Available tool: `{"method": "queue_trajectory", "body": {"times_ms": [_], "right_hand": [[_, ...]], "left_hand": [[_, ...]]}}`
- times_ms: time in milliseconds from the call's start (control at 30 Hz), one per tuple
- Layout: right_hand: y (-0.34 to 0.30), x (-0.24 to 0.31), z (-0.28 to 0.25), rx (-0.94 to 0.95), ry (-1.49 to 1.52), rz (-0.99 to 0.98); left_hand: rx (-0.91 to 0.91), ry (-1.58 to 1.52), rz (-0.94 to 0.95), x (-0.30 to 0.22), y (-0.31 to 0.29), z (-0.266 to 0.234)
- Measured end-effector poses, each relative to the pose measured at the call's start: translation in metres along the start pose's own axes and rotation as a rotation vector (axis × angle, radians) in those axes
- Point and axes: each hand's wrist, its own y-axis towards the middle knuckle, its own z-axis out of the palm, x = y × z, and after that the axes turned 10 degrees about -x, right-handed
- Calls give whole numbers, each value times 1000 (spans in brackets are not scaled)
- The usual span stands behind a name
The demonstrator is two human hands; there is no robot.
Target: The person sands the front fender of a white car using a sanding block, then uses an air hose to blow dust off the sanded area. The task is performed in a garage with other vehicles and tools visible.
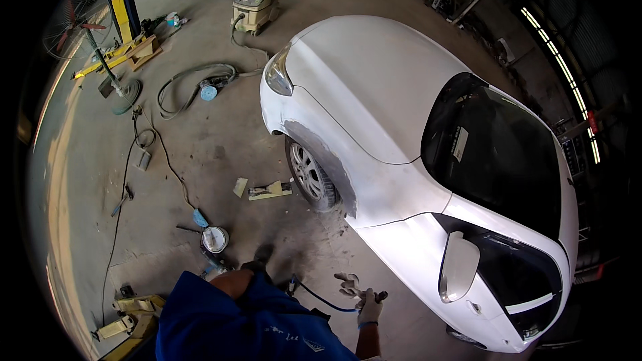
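My right hand [369, 309], in a pale glove with a blue band at the wrist, is closed round a dark-ended tool [381, 296] at the lower middle. A thin blue hose [328, 302] runs up to this hand; whether it joins the tool is unclear. Grey, glove-like material [348, 285] sticks out beside my fingers. My left arm [233, 284] shows bare below its blue sleeve, and the hand is out of sight. To the right stands a white car [394, 190], with a grey patch [326, 154] along the front wheel arch.
Near my feet stands a round can [215, 239]. Flat scraper-like pieces [270, 190] lie by the front wheel [309, 172]. A sander [209, 90], a thick hose [167, 93] and thin cables [175, 174] cross the floor. Farther off are a wheeled extractor [257, 7] and a fan [77, 27].
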Motion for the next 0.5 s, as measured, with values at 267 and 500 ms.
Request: {"method": "queue_trajectory", "body": {"times_ms": [267,500], "right_hand": [[1,-11,4,49,3,1],[-7,3,9,20,49,-3]], "left_hand": [[-33,77,10,-5,-5,-3],[-87,238,34,-12,-41,-20]]}}
